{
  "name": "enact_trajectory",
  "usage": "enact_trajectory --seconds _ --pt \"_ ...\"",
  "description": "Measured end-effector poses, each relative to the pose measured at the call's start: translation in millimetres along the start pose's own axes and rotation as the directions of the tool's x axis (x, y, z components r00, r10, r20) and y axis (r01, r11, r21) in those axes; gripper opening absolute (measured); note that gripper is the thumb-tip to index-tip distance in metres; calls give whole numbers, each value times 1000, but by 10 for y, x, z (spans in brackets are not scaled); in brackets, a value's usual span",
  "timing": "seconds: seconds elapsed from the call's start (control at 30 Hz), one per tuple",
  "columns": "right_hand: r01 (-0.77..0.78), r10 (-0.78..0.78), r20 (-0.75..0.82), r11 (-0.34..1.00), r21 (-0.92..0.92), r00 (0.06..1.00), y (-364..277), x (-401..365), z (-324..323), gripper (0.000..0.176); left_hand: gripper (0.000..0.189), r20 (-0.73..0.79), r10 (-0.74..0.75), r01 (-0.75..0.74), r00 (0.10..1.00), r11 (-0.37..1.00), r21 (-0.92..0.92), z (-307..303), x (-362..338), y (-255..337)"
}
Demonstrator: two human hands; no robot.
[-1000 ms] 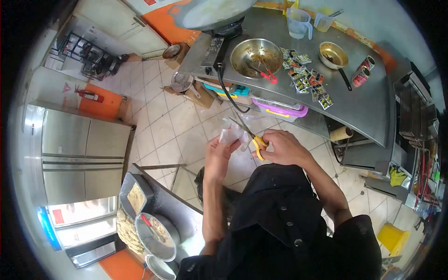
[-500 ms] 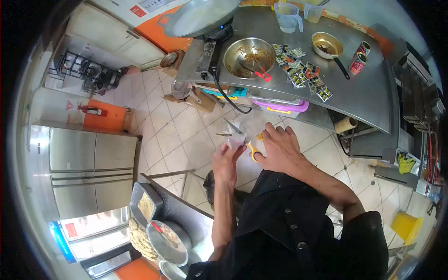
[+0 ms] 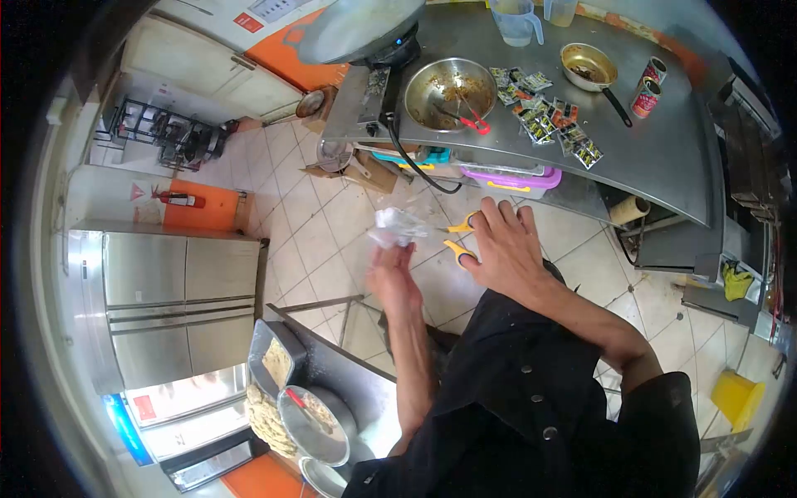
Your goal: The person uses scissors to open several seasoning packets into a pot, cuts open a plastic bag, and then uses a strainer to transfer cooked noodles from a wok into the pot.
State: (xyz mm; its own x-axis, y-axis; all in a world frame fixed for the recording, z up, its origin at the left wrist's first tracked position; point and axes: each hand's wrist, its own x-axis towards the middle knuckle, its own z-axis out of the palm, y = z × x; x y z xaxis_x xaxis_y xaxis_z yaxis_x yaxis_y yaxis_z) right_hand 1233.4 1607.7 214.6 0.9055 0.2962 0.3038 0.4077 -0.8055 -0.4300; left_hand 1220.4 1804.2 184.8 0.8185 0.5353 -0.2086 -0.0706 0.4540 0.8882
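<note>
Left hand (image 3: 393, 270) pinching clear plastic (image 3: 397, 224) — right hand (image 3: 508, 249) gripping yellow-handled scissors (image 3: 462, 237), handles spread

The person is wearing a black, short-sleeved shirt (image 3: 498, 390), its dark round buttons (image 3: 536, 398) running in a line at the lower centre of the frame, and both forearms are showing bare.

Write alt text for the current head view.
A person's right hand holds yellow-handled scissors, handles spread, at crumpled clear plastic held in the left hand, above a tiled floor. Beyond is a steel counter with a metal bowl, scattered sachets, a black-handled pan and two cans.
</note>
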Motion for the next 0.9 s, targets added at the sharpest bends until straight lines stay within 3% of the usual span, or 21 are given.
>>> enact_trajectory --seconds 0.03,0.1,0.2,0.27,0.3,0.33,0.37,0.4,0.43,0.5,0.53,0.6,0.63,0.67,0.73,0.83,0.9 --pt "-25 25 31 1000 -10 999 41 -25 -16 51 22 -1 -3 3 1000 1000 6 -58 48 70" --pt "-34 34 45 999 7 998 151 -78 -79 49 24 -162 97 -82 982 992 100 -186 171 251" --pt "-41 37 104 999 33 994 241 -102 -179 47 26 -63 141 -137 988 989 60 -446 297 355" --pt "-57 -57 287 926 373 956 331 -90 -155 44 23 -13 223 -218 975 962 163 -464 304 245" --pt "-57 -59 289 925 377 955 347 -67 -128 44 21 24 292 -288 956 922 259 -410 297 211" --pt "-91 -143 372 834 544 917 365 -47 -91 41 20 69 354 -355 933 868 348 -304 265 206" --pt "-145 -240 433 713 686 869 373 -43 -47 38 17 41 311 -308 949 897 319 -200 210 225" --pt "-147 -241 434 711 688 868 373 -57 24 38 17 40 311 -306 950 896 322 -119 163 232" --pt "-297 -347 504 504 811 791 370 -69 108 36 16 101 291 -308 952 892 330 -53 128 230" --pt "-582 -584 517 91 808 626 357 -30 131 43 18 286 259 -352 923 869 348 -27 104 203" --pt "-583 -586 517 92 807 624 321 -23 135 43 18 283 261 -353 923 868 348 -44 96 143" --pt "-572 -628 321 -248 782 710 250 -36 150 47 19 399 28 -69 916 994 87 -7 42 35" --pt "-578 -612 331 -260 774 718 259 -66 225 54 26 510 -40 13 859 998 56 55 -56 99" --pt "-577 -612 329 -262 773 719 249 -91 236 54 26 511 -41 13 859 998 58 47 -97 94" --pt "-645 -557 387 -398 652 735 221 -126 229 59 35 505 -194 257 841 965 -56 40 -162 71" --pt "-647 -670 269 -409 644 692 251 -108 325 62 34 488 -257 346 834 933 -100 -69 -128 -109" --pt "-673 -696 276 -392 628 663 266 -119 378 64 30 471 -295 384 831 917 -104 -142 -122 -184"
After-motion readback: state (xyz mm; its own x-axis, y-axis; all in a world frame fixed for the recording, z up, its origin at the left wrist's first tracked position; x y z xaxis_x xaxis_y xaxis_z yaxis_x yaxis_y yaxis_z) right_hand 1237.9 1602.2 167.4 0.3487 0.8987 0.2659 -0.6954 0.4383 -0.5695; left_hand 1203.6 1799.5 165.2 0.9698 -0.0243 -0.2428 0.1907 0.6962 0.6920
